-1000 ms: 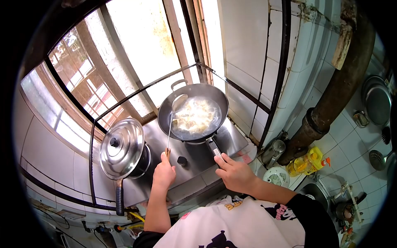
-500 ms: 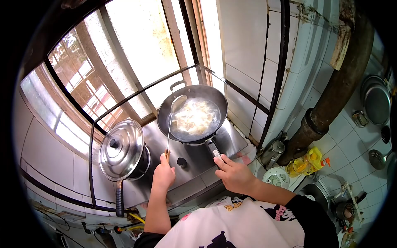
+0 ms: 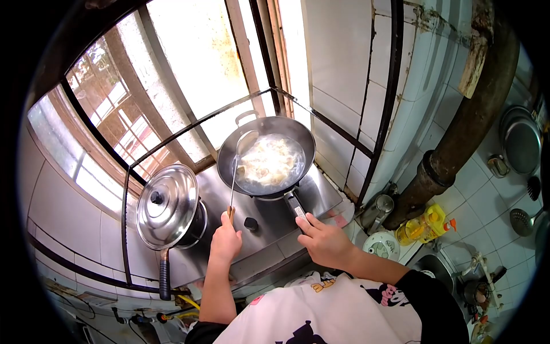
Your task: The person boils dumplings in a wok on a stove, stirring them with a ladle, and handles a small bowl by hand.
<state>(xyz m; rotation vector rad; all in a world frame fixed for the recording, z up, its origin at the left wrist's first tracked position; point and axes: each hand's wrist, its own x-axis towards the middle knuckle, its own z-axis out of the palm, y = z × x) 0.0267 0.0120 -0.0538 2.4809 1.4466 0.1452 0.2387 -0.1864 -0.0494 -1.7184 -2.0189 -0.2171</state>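
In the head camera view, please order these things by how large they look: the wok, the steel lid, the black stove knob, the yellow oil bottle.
1. wok
2. steel lid, close to the wok in apparent size; it is nearer the camera, so this order is unsure
3. yellow oil bottle
4. black stove knob

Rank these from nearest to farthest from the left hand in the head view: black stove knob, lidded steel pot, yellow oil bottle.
1. Black stove knob: just right of the left hand, on the stove top.
2. Lidded steel pot: on the left burner, to the hand's left.
3. Yellow oil bottle: far right, past the right hand, against the tiled wall.
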